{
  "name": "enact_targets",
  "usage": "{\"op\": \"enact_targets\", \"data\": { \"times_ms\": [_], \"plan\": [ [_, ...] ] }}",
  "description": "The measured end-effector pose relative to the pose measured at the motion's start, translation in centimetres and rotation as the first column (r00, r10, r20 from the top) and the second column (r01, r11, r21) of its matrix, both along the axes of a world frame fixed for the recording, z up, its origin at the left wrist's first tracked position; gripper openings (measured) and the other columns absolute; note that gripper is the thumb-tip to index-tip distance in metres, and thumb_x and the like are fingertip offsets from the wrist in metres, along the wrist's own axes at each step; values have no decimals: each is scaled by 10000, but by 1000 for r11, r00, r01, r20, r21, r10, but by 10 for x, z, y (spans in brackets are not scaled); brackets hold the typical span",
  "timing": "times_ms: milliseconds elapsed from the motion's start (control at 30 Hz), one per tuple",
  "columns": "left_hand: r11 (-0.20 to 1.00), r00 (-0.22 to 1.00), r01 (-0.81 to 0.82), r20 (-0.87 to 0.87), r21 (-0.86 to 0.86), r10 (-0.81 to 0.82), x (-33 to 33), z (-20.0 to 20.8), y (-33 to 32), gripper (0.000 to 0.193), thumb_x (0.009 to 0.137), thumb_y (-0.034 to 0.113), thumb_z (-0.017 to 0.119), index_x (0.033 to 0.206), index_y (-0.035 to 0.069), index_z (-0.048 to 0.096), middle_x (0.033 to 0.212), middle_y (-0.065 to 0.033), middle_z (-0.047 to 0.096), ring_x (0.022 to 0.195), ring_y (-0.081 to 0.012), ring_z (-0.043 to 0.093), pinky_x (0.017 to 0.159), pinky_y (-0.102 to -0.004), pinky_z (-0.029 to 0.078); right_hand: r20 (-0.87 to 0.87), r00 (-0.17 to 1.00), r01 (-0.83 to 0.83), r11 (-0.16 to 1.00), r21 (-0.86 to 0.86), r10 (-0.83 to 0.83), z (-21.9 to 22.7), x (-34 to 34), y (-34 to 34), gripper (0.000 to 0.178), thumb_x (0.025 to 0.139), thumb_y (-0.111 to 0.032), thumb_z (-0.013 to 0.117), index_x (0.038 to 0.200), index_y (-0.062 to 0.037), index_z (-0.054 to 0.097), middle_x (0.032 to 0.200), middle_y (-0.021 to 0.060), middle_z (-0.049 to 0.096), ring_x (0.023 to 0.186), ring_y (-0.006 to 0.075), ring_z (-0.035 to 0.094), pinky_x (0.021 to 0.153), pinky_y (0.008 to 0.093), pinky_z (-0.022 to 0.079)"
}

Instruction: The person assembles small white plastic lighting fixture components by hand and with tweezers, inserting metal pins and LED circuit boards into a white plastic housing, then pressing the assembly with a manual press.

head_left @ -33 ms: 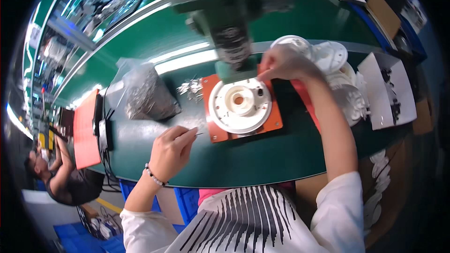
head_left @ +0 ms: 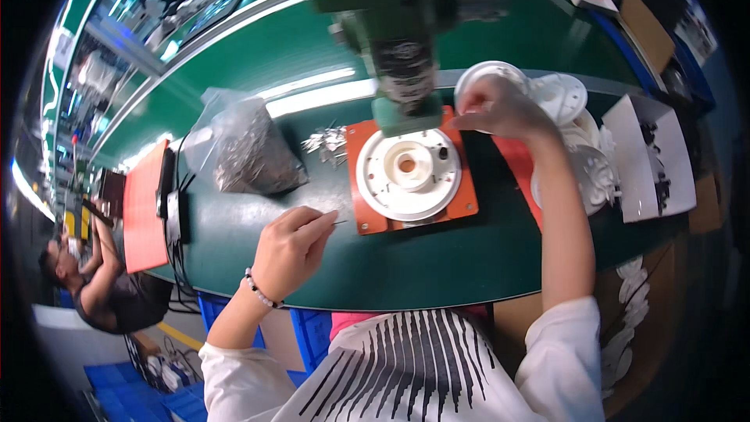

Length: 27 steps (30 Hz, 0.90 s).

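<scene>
My left hand (head_left: 289, 254) is closed in a pinch on a thin metal pin (head_left: 339, 223), held over the table left of an orange square plate (head_left: 367, 223). On that plate lies a round white plastic disc (head_left: 410, 209) with a raised ring in its middle and a small black part (head_left: 444, 153) near its edge. My right hand (head_left: 504, 109) is smeared by motion beyond the plate's far right corner, in front of stacked white discs (head_left: 574, 90). Its fingers do not show clearly. Above the disc's far edge stands a green press head (head_left: 406, 113).
A clear bag of metal pins (head_left: 258, 152) and a loose pin pile (head_left: 326, 143) lie on the left. A white box (head_left: 637, 156) with small black parts stands at the right. Cables and a red-orange sheet (head_left: 147, 211) lie far left, where another person (head_left: 98, 281) sits.
My right hand has moved slightly right, away from the disc and the press head. The left hand keeps its pinch on the pin. The whole view has shifted a little.
</scene>
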<state>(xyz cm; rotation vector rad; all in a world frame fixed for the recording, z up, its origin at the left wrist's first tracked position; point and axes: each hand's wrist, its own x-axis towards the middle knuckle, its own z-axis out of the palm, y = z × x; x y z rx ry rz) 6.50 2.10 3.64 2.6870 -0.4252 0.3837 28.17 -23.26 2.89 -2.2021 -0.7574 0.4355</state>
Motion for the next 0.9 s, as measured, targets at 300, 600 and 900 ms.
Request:
{"op": "enact_targets", "data": {
  "times_ms": [300,600,900],
  "plan": [
    [934,972,225,3,-277,-233,-13,17,-21,267,669,-19,653,932,21,631,761,-102,578,621,-245,571,529,-318,466,121,991,-122,796,593,61,-19,-183,53,170,699,-29,699,814,-16,574,755,64,569,491,133,500,425,236,384],
    [811,959,109,-154,-574,-238,-22,9,-24,115,741,-22,634,854,-1,630,790,-94,621,638,-162,615,517,-243,481,127,989,-142,704,696,75,-27,-180,50,130,687,38,666,738,-25,565,729,42,555,464,91,462,398,210,340],
    [542,904,-174,-351,-822,-243,1,2,-37,60,817,43,600,827,-13,582,767,-84,644,675,-123,640,552,-215,506,219,975,-116,756,644,-37,-21,-159,43,125,675,41,644,749,-34,576,728,45,554,530,142,535,457,256,426]
  ]
}}
